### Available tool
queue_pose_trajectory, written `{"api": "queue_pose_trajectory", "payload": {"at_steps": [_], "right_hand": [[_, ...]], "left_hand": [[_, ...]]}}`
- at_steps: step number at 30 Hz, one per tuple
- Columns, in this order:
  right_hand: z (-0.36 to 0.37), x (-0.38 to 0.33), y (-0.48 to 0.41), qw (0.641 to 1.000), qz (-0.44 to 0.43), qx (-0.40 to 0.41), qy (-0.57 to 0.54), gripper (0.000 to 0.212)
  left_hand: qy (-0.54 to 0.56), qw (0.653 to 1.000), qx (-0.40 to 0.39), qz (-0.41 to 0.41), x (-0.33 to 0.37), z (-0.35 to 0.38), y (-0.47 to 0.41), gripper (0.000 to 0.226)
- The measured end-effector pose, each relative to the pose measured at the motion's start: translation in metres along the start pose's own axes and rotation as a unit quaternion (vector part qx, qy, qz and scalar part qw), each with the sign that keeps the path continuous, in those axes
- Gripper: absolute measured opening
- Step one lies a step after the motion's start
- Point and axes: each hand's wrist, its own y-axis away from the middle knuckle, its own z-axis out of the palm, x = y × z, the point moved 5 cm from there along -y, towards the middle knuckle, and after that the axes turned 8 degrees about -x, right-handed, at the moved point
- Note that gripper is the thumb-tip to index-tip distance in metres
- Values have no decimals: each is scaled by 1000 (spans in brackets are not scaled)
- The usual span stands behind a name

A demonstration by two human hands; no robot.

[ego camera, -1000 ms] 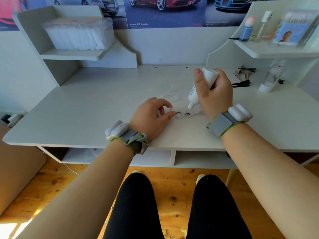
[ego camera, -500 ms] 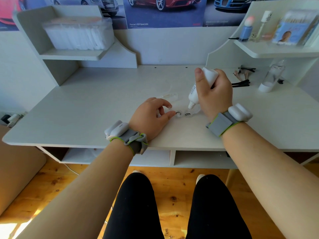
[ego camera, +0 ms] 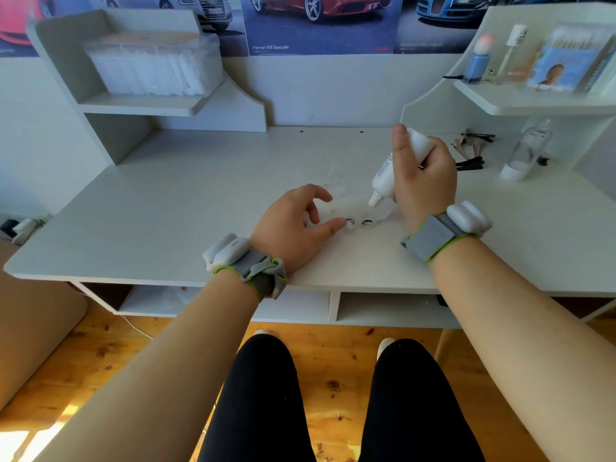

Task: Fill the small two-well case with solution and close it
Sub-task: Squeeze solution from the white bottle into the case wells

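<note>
The small two-well case lies open on the white desk, its two round wells showing dark rims. My left hand rests on the desk beside it. The thumb tip touches the case's left end and the other fingers curl loosely above the desk. My right hand grips a white solution bottle, tilted with its nozzle pointing down just above and behind the right well. I cannot see any liquid in the wells.
A small clear plastic piece lies behind the case. Black hair clips and a clear bottle sit at the back right. Shelves stand at both back corners, the left one holding a clear box.
</note>
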Motion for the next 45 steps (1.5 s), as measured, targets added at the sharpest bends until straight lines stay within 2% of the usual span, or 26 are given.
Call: {"api": "queue_pose_trajectory", "payload": {"at_steps": [6,14,19,23,27,34,38,45], "right_hand": [[-2,11,-5,994,101,-2,-33,43],[-8,27,-6,970,213,-13,-119,52],[-11,34,-5,950,254,-10,-181,49],[-13,39,-2,921,269,-7,-283,38],[-16,42,1,898,281,-4,-339,35],[-20,34,17,867,291,1,-405,31],[-20,26,31,856,292,0,-426,29],[-17,12,54,827,305,-8,-472,26]], "left_hand": [[-2,1000,-3,12,2,0,0,20],[2,1000,-1,-2,2,-1,1,38],[7,1000,5,-7,3,-3,2,37],[51,998,37,-13,4,-8,3,22],[109,992,46,-37,0,-10,5,11],[134,985,75,-75,-8,-10,9,21],[202,971,76,-100,-8,-14,10,20],[273,959,63,-29,33,-23,16,13]]}}
